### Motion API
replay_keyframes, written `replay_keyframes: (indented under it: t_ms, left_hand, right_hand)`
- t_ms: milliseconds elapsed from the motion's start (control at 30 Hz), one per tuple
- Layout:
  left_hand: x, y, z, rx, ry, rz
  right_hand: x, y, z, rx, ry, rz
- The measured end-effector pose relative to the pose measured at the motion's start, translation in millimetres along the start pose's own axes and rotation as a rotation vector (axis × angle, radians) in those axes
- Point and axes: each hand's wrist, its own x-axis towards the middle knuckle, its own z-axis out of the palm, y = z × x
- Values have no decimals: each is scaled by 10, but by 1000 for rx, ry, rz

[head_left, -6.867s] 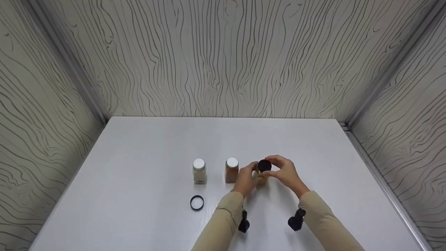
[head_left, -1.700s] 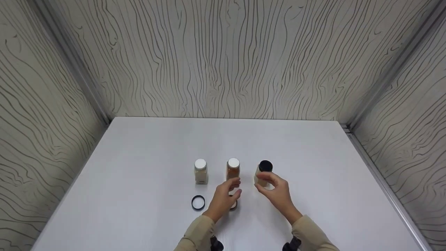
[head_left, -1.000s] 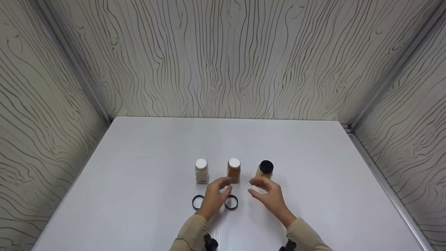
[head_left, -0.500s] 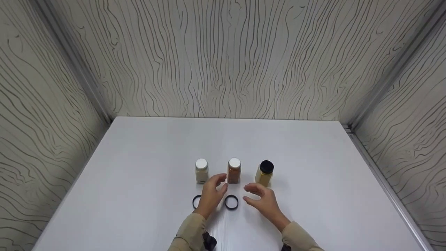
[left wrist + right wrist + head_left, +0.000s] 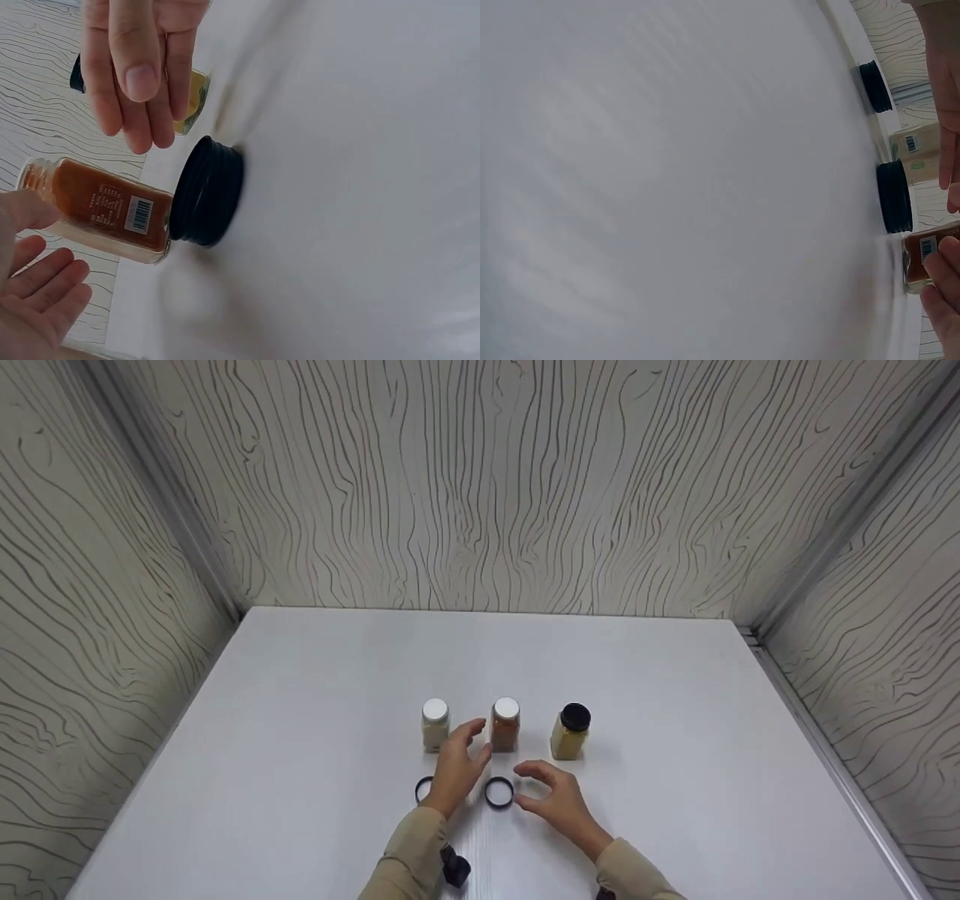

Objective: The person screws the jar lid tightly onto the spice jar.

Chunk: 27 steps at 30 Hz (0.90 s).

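The right hand [image 5: 559, 806] hovers with loosely bent fingers and thumb apart, nothing between them. At its nine o'clock, just beside the thumb, the middle lid [image 5: 499, 793] lies on the white table [image 5: 300, 750], a black ring with a pale centre in the head view; the left-wrist view shows a gap between that hand and it. Near twelve o'clock from the same hand stands the yellow jar [image 5: 568, 741], capped in black.

The left hand [image 5: 456, 772] is relaxed too, gripping nothing, fingers curved. The brown jar [image 5: 505, 735], upright and white-topped, is near it at one to two o'clock; the pale jar [image 5: 435, 733], also upright and white-topped, is at eleven. At eight o'clock the left lid [image 5: 421, 790] is partly hidden by that arm. Wood-grain panels [image 5: 480, 487] rise behind, at twelve o'clock.
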Motion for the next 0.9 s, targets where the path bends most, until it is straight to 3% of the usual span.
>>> replay_keyframes:
  t_ms: [333, 567, 900]
  left_hand:
    - [72, 19, 16, 22, -3, 35]
    - [148, 50, 18, 29, -17, 1]
    - [240, 81, 27, 47, -28, 23]
  right_hand:
    - [-5, 14, 63, 3, -33, -27]
    - [22, 6, 102, 15, -31, -37]
    - [58, 24, 128, -27, -62, -39]
